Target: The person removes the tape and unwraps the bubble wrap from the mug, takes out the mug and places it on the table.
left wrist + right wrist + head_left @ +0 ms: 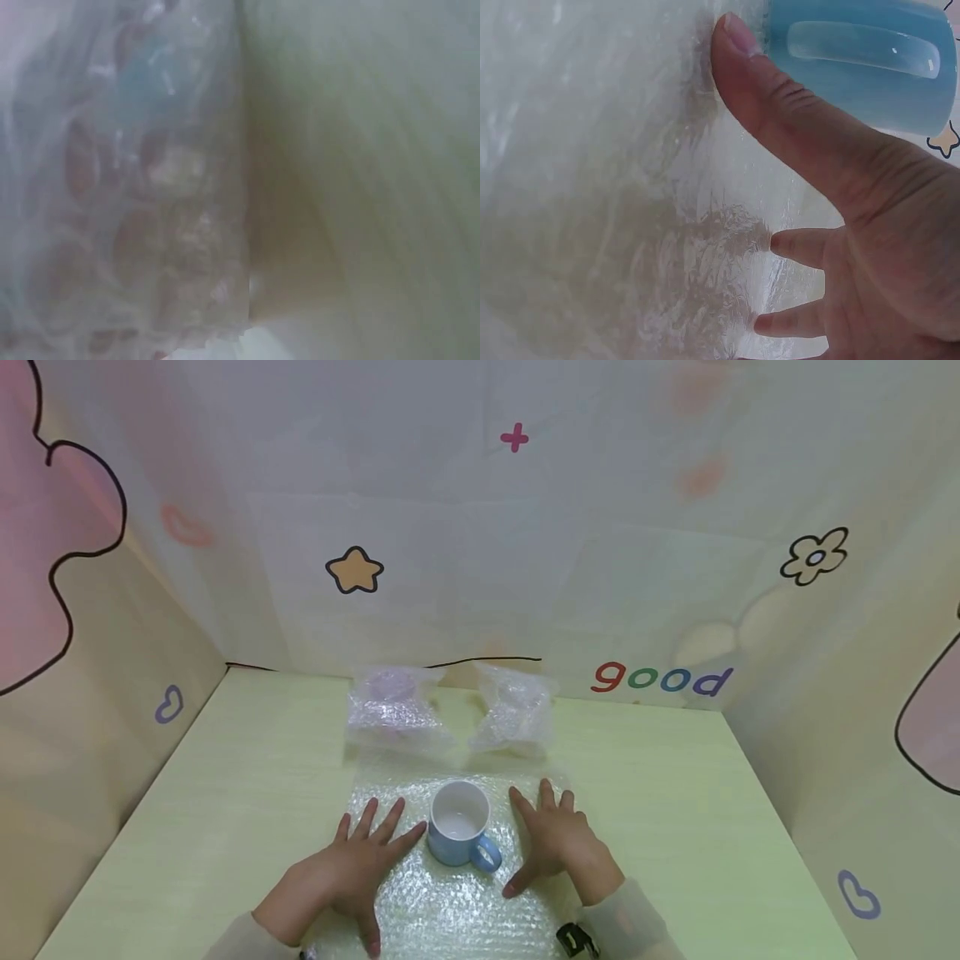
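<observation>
A mug [447, 850], light blue outside and white inside, stands upright on a sheet of clear bubble wrap [450, 910], its handle turned toward the right hand. To the mug's left, the left hand [358, 865] rests with spread fingers on the wrap, the index fingertip right at the mug's side. On the other side the right hand [557, 838] lies with fingers spread on the sheet, apart from the mug. The right wrist view shows its thumb [780, 101] in front of the blue mug [840, 82]. Bubble wrap [127, 202] fills the left half of the left wrist view, blurred.
Two bubble-wrapped bundles, one on the left [393, 710] and one on the right [517, 710], stand at the back of the pale green table [660, 827]. Behind them hangs a printed cloth backdrop [450, 527], with cloth on both sides too.
</observation>
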The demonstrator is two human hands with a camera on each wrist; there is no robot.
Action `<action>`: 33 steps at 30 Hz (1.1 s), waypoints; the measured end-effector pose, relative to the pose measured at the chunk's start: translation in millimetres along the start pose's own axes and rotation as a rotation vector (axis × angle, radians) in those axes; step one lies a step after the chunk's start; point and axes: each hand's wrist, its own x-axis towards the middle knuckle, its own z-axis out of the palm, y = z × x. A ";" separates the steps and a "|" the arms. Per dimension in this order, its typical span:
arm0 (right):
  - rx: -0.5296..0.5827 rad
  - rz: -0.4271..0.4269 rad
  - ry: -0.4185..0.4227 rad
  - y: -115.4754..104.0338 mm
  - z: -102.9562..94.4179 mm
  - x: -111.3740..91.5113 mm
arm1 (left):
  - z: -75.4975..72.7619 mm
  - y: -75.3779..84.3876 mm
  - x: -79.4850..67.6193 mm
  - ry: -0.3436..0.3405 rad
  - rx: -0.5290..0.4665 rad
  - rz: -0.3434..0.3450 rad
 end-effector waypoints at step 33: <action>0.084 -0.141 0.076 17.5 6.9 -1.3 | -29.4 -27.3 27.1 0.135 0.101 -0.010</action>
